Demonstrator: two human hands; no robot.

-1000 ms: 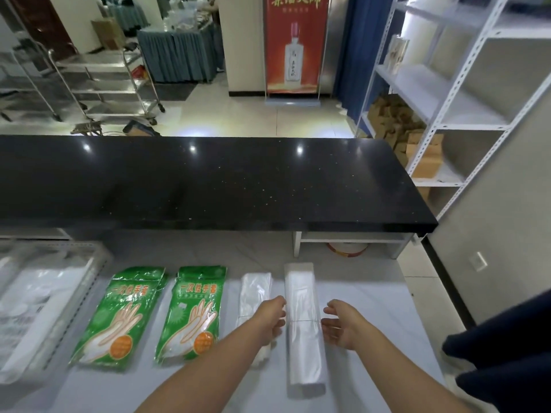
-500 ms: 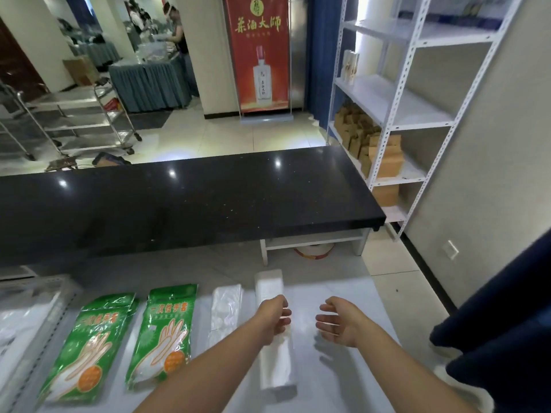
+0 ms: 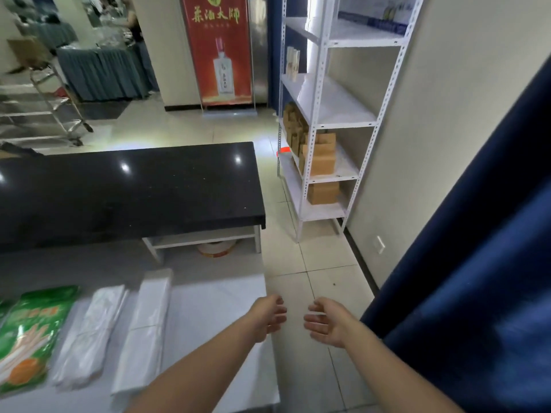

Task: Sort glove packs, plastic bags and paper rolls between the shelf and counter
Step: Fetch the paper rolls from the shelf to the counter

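My left hand point(image 3: 268, 320) and right hand point(image 3: 325, 326) empty, at right edge of white counter point(image 3: 220, 296).
Fingers loose, slightly curled, palms facing, gripping nothing. Plastic bags point(image 3: 147, 332) lie flat left of my left hand, apart from it; glove pack point(image 3: 26, 335) further left. Shelf point(image 3: 337, 111) stands far ahead.

We see our left hand point(image 3: 268, 318) and right hand point(image 3: 325, 324) empty, beside plastic bags point(image 3: 146, 332) on the counter point(image 3: 217, 308).
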